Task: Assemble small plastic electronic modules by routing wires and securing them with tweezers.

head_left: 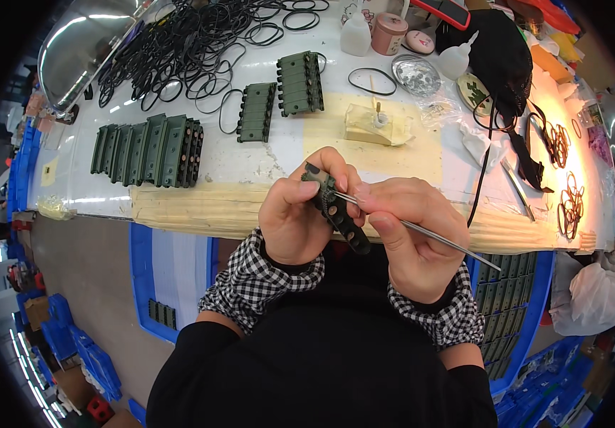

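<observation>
In front of my chest, over the table's front edge, my left hand (pixel 289 214) is closed on a dark green toy track piece (pixel 337 217) with a row of round copper-coloured spots. The piece is tilted, its lower end pointing down to the right. Closed around a slim metal rod tool (pixel 457 246), my right hand (pixel 421 232) brings the tool's tip against the piece near my left fingers. The exact contact of the tip is partly hidden by fingers. Beyond my hands stand green ribbed pieces: a row (pixel 147 151) at left and two smaller groups (pixel 256 113) (pixel 300 84) in the middle.
Black rubber bands (pixel 172 53) lie heaped at the back left beside a shiny lamp shade (pixel 79 57). A tape-wrapped block (pixel 375 127), a foil dish (pixel 416 75) and tweezers (pixel 518 189) lie to the right. Blue trays (pixel 138 274) (pixel 546 278) flank me below the table edge.
</observation>
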The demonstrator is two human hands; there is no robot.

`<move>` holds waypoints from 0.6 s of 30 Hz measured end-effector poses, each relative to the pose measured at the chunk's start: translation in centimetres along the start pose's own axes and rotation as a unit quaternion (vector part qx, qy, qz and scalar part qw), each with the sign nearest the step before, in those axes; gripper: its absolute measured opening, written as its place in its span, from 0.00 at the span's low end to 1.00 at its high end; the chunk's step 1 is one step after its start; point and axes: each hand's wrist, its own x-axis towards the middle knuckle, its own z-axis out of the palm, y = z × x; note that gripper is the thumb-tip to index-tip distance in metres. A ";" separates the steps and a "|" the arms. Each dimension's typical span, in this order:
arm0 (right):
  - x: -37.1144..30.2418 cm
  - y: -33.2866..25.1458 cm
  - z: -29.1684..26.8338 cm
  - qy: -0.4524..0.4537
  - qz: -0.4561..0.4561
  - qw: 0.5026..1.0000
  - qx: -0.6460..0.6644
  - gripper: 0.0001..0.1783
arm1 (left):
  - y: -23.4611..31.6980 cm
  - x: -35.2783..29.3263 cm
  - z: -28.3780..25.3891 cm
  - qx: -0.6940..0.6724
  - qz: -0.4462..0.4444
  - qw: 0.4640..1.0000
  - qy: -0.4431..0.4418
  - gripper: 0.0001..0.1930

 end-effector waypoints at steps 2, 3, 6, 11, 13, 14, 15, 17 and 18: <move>0.0 0.1 0.1 0.002 -0.012 1.000 0.002 0.08 | -0.1 0.0 -1.2 -0.039 -0.004 0.998 -0.049 0.16; 0.0 0.2 -0.4 0.005 -0.017 1.000 -0.010 0.08 | -0.4 0.3 -1.1 -0.042 0.002 0.998 -0.042 0.15; 0.1 0.5 -0.3 0.016 -0.019 1.000 0.014 0.08 | -0.3 0.4 -0.7 -0.034 0.001 0.999 -0.021 0.15; -0.3 1.0 -4.3 0.069 -0.036 0.997 -0.015 0.07 | -0.1 0.1 -1.4 0.014 -0.098 0.995 0.015 0.15; -0.7 2.1 -7.1 0.134 -0.051 0.988 -0.064 0.12 | 0.1 -0.4 -1.1 0.019 -0.138 0.989 0.052 0.17; -1.1 1.8 -9.3 0.163 0.009 0.981 -0.104 0.13 | 0.2 -0.7 -0.7 0.017 -0.152 0.986 0.071 0.18; -1.2 1.9 -11.9 0.211 0.055 0.954 -0.207 0.13 | 0.2 -0.8 -0.3 0.014 -0.170 0.981 0.088 0.20; -0.4 2.8 -18.0 0.259 0.075 0.901 -0.339 0.13 | 0.3 -1.0 -0.2 0.048 -0.188 0.977 0.091 0.24; -0.2 3.8 -22.2 0.264 0.070 0.866 -0.419 0.13 | 0.4 -1.0 0.1 0.075 -0.193 0.973 0.098 0.25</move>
